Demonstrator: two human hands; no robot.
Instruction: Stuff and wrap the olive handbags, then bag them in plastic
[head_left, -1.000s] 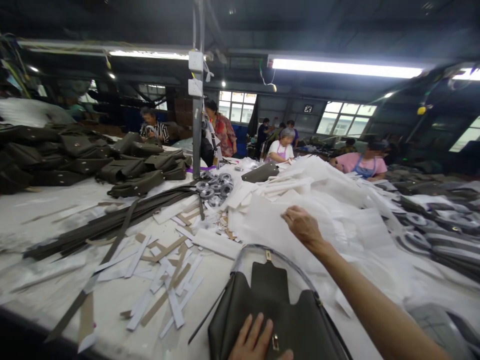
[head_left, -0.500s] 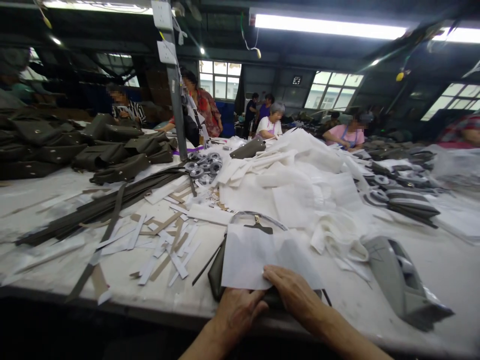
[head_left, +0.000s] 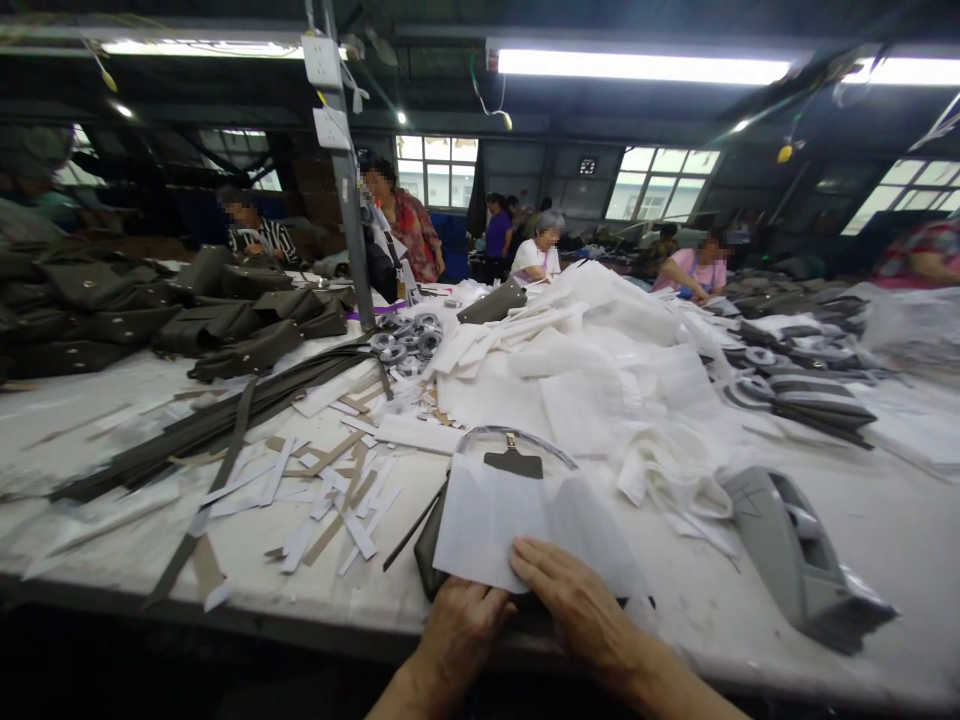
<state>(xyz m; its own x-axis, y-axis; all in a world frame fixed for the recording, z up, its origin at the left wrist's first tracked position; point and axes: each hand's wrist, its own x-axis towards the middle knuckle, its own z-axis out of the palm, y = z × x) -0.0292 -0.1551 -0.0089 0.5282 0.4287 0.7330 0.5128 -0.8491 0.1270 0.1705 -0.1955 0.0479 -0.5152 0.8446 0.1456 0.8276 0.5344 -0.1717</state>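
A white sheet [head_left: 487, 520] lies over a dark bag [head_left: 431, 550] at the table's front edge. Above the sheet's top edge show a dark tag [head_left: 514, 463] with a metal clip and a curved handle. My left hand [head_left: 465, 620] is at the sheet's lower edge, fingers curled, with its fingertips hidden beneath the sheet. My right hand [head_left: 566, 590] rests on the sheet from the right, fingers stretched out and lying flat. The two hands are close together.
Paper and grey strips [head_left: 330, 500] lie scattered to the left, near long dark straps [head_left: 225, 420]. Behind is a heap of white sheets [head_left: 585, 340]. A grey tape dispenser [head_left: 795, 550] stands on the right. Dark bags [head_left: 97, 300] are piled at left. Several people work beyond.
The sheet has slid slightly down toward me, so more of the dark tag shows. Both hands have moved a little left and down with it.
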